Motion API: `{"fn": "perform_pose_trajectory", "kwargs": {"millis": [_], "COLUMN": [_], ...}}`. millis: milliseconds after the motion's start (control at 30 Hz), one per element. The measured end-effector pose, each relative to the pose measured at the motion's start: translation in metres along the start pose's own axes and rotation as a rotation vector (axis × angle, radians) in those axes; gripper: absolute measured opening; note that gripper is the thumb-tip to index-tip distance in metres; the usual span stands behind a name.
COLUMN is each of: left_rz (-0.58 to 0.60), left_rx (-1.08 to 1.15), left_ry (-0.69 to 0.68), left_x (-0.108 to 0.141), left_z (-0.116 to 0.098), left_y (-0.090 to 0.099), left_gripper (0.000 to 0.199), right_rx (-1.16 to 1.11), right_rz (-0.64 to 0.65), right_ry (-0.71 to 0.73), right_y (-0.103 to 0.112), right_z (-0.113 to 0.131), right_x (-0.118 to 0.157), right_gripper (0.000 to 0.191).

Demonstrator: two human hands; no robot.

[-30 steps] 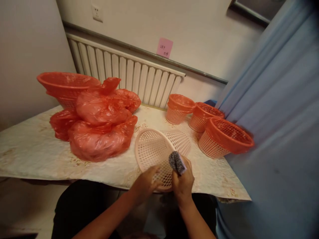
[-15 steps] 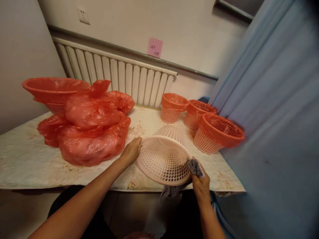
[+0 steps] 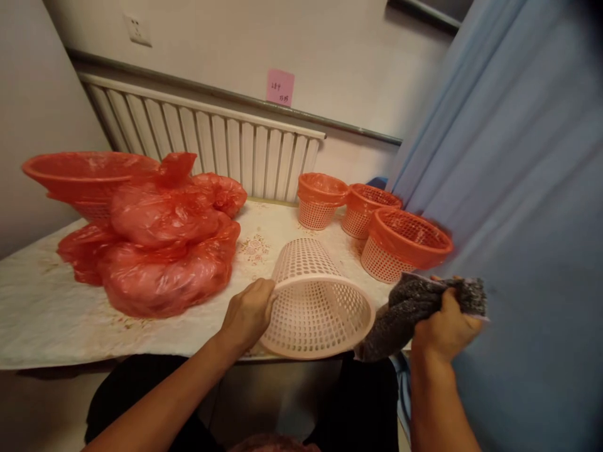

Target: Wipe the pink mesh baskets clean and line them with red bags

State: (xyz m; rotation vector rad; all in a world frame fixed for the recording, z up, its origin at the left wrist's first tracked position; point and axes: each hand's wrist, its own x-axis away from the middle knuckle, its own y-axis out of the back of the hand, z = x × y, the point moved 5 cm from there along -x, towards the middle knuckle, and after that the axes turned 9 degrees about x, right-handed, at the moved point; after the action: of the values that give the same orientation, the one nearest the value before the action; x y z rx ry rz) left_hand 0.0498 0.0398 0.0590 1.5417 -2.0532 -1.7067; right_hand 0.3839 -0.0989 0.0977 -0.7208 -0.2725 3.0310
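A pale pink perforated plastic basket point(image 3: 311, 317) lies on its side at the table's front edge, its mouth turned toward me. My left hand point(image 3: 249, 314) grips the left of its rim, fingers closed. To the right of the basket, my right hand point(image 3: 445, 323) is closed round a dark grey speckled cloth point(image 3: 405, 307). The cloth hangs down to the left from my fist, its lower end close to the basket's rim; I cannot tell whether they touch.
Three baskets lined with red bags, a back one point(image 3: 318, 210), a middle one point(image 3: 362, 216) and a front one point(image 3: 396, 251), stand at the right by a blue curtain point(image 3: 509, 220). Stuffed red plastic bags point(image 3: 164, 276) and a red-lined basket point(image 3: 89, 188) fill the left. A radiator point(image 3: 202, 138) stands behind.
My right hand has left the basket's rim and moved right and up with the cloth. The basket has turned, its rim tilting further, while my left hand keeps its hold.
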Motion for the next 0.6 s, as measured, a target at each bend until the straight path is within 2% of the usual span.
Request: {"fn": "perform_pose_trajectory", "kwargs": {"millis": [67,100,167,200,300,367,400,467,600], "left_rz": [0.005,0.002,-0.008,-0.011,-0.016,-0.011,-0.004,0.017,0.028], "left_rx": [-0.015,-0.024,-0.040,-0.042,0.006,0.056,0.071,0.069,0.038], "left_ry": [-0.017,-0.024,-0.035,-0.038,-0.036,-0.027,-0.021,-0.014,-0.016], "left_x": [0.004,0.006,0.009,0.010,0.016,0.020,0.021,0.025,0.028], "left_z": [-0.015,-0.021,-0.028,-0.029,-0.024,-0.019,-0.017,-0.013,-0.011], "left_y": [0.001,0.001,0.002,0.002,0.000,-0.002,-0.004,-0.009,-0.013], "left_gripper": [0.015,0.016,0.016,0.017,0.015,0.013,0.013,0.015,0.022], "right_rx": [-0.049,-0.087,-0.185,-0.192,-0.097,0.011,0.056,0.111,0.170], "right_rz": [0.032,0.108,0.353,0.490,0.925,1.088,1.115,1.095,0.981], "right_ry": [0.055,0.087,0.225,0.366,0.942,1.226,1.297,1.351,1.275], "right_y": [-0.011,-0.019,-0.038,-0.047,-0.067,-0.074,-0.076,-0.079,-0.077], "right_z": [0.023,0.034,0.057,0.069,0.095,0.094,0.090,0.079,0.048], "right_x": [0.022,0.035,0.067,0.085,0.145,0.173,0.180,0.180,0.151], "right_gripper": [0.024,0.024,0.025,0.026,0.035,0.037,0.037,0.036,0.037]}}
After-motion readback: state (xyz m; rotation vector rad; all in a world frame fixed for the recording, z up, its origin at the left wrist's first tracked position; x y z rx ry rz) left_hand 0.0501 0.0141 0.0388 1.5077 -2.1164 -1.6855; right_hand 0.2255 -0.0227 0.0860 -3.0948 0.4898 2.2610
